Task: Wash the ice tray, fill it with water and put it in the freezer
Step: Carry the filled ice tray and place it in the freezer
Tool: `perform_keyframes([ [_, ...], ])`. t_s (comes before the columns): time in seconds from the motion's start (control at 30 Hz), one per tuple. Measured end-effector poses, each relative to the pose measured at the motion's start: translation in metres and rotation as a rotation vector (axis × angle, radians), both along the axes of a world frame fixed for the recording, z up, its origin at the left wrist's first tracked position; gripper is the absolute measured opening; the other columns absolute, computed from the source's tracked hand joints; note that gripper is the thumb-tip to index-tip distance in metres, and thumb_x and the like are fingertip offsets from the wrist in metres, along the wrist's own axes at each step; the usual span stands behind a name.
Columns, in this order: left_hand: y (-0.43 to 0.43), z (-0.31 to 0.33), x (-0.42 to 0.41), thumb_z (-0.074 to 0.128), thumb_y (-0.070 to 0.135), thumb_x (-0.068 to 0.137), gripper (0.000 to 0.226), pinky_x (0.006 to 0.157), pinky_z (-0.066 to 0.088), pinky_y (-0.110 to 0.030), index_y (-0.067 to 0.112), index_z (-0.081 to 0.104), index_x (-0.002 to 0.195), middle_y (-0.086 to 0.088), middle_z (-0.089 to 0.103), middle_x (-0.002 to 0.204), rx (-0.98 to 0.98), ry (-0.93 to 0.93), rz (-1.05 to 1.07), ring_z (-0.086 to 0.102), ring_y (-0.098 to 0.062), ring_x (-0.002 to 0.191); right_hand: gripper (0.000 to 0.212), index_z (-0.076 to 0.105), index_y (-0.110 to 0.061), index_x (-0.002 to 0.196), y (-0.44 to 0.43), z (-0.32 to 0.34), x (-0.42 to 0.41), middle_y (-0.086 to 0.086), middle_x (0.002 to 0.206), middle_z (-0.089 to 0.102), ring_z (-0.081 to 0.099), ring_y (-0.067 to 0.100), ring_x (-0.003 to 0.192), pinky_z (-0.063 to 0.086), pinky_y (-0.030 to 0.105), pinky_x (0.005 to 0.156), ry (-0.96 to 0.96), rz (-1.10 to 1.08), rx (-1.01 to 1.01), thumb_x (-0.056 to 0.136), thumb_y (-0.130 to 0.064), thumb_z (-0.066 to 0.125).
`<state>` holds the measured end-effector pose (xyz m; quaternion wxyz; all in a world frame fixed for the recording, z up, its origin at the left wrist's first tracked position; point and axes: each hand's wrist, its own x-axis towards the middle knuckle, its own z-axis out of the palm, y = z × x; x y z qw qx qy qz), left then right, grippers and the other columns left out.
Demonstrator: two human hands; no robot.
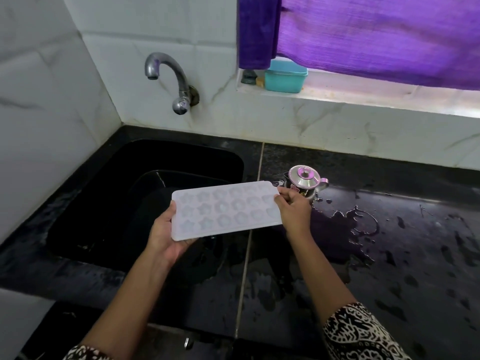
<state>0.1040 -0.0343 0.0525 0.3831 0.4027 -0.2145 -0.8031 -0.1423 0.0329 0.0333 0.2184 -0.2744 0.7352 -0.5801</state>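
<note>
A white ice tray [226, 209] with flower-shaped cells is held level above the right edge of the black sink [109, 193]. My left hand [166, 235] grips its near left end, thumb on the rim and fingers underneath. My right hand [292, 207] pinches its right end. The metal tap [166, 74] sticks out of the tiled wall above the sink, and no water runs from it.
A small steel pot with a lid [305, 181] stands on the black counter [389, 255] just behind my right hand. Puddles of water lie on the counter to the right. A teal box [284, 76] sits on the window ledge under a purple curtain [363, 32].
</note>
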Motion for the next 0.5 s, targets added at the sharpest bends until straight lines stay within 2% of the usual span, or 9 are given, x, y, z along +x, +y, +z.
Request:
perform_keyframes([
  [0.13, 0.005, -0.004, 0.015, 0.040, 0.044, 0.100, 0.051, 0.073, 0.061, -0.049, 0.003, 0.068, 0.115, -0.017, 0.071, 0.114, 0.038, 0.087, 0.046, 0.072, -0.033, 0.096, 0.023, 0.072, -0.011, 0.102, -0.011, 0.002, 0.009, -0.004, 0.082, 0.069, 0.062, 0.006, 0.074, 0.051, 0.025, 0.076, -0.018, 0.075, -0.007, 0.082, -0.006, 0.062],
  [0.2, 0.007, -0.006, 0.019, 0.039, 0.048, 0.099, 0.056, 0.081, 0.056, -0.058, 0.004, 0.071, 0.113, -0.019, 0.067, 0.121, 0.047, 0.120, 0.048, 0.069, -0.038, 0.103, 0.022, 0.072, -0.013, 0.100, -0.016, 0.001, 0.013, -0.004, 0.082, 0.070, 0.064, 0.008, 0.075, 0.053, 0.028, 0.077, -0.031, 0.113, 0.002, 0.082, -0.007, 0.061],
  [0.3, 0.015, -0.001, 0.023, 0.034, 0.056, 0.096, 0.060, 0.082, 0.046, -0.071, 0.008, 0.059, 0.123, -0.023, 0.067, 0.120, 0.077, 0.205, 0.038, 0.066, -0.046, 0.104, 0.022, 0.073, -0.017, 0.100, -0.025, -0.002, 0.018, -0.005, 0.087, 0.072, 0.067, 0.011, 0.082, 0.055, 0.035, 0.081, -0.040, 0.176, 0.024, 0.082, -0.012, 0.062],
  [0.5, 0.025, -0.003, 0.034, 0.036, 0.053, 0.099, 0.058, 0.076, 0.054, -0.065, 0.005, 0.055, 0.126, -0.024, 0.067, 0.118, 0.108, 0.316, 0.193, 0.067, -0.044, 0.102, 0.017, 0.069, -0.019, 0.100, -0.042, 0.006, 0.030, -0.006, 0.090, 0.069, 0.066, 0.012, 0.088, 0.053, 0.036, 0.085, -0.080, 0.288, 0.046, 0.086, -0.015, 0.061],
])
